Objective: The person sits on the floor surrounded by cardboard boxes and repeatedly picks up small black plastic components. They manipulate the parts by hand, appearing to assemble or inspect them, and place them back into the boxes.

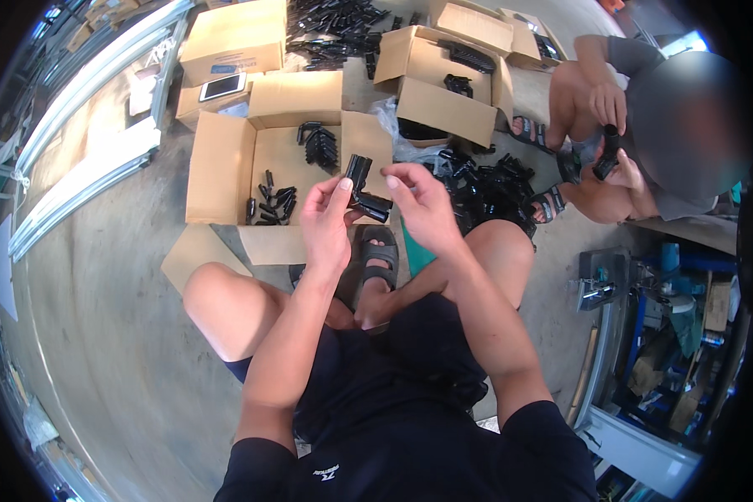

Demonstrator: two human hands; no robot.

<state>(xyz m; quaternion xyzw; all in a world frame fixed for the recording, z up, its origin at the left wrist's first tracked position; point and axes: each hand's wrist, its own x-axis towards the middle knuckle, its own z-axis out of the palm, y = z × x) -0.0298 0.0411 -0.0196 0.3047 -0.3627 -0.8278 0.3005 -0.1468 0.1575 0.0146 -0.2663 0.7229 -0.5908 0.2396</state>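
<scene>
My left hand (326,219) and my right hand (422,201) are raised together over my knees, both gripping a black plastic part (363,188) made of two short pieces meeting at an angle. The left hand's fingertips pinch its upright piece; the right hand's fingers close on the lower piece. Just beyond the hands lies an open cardboard box (222,167) holding several similar black parts (276,203). A heap of loose black parts (485,188) lies on the floor to the right of my hands.
Another person (644,142) sits at the right, holding a black part in both hands. More open cardboard boxes (443,92) and closed ones (230,38) stand behind, one with a phone (222,85) on it. Metal rails (92,100) lie at left; cluttered shelving (669,335) at right.
</scene>
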